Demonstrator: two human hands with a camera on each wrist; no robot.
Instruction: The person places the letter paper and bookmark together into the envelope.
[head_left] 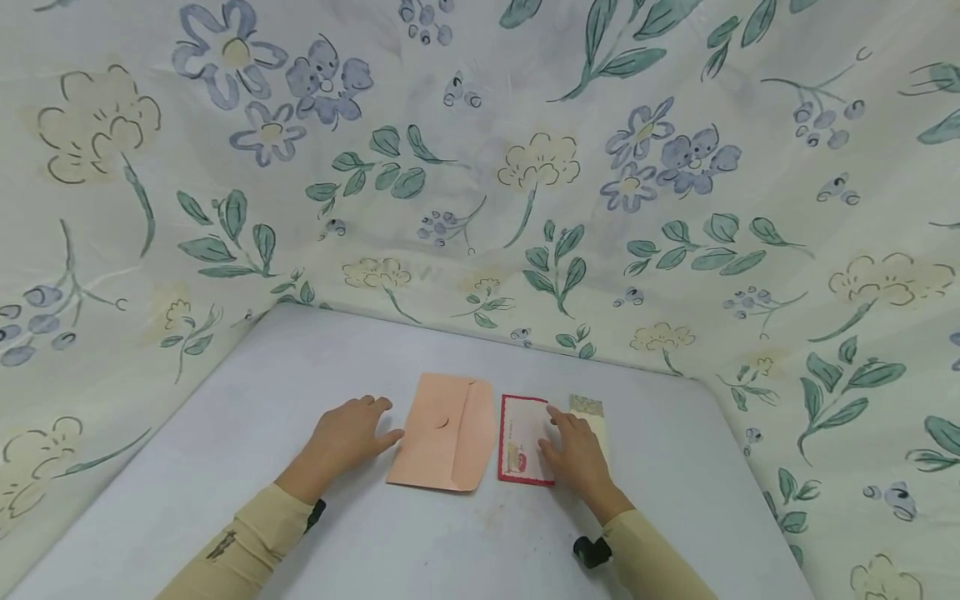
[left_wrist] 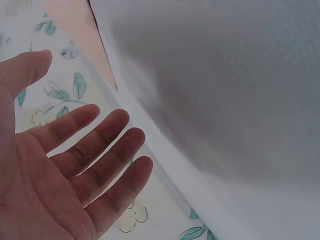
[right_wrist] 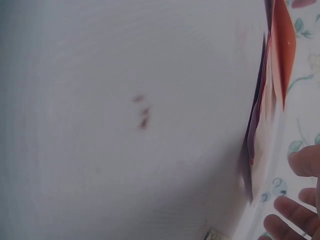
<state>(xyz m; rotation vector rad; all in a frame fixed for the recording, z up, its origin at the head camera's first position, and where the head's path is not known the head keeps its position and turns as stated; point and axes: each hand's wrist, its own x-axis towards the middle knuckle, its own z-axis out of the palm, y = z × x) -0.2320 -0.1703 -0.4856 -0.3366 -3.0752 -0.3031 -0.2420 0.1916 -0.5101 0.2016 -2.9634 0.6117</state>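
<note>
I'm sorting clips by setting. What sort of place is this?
Probably a screened-off tabletop workspace: a white table, floral sheeting behind it and along both sides, and flat paper goods, a peach envelope and a red-edged card, laid out.

This looks like a screened-off work nook built around a pale tabletop (head_left: 435, 537); whether it sits in a home, an office or a studio cannot be told. A whitish floral sheet (head_left: 480, 225), printed with blue blossoms, cream flowers and green leafy sprigs, rises like walls along the far, left and right sides and hides the room beyond. Its slightly rippled surface suggests a hung cover. A peach envelope (head_left: 431, 433) and a red-edged card (head_left: 525, 429) give the spot a desk-like air.
</note>
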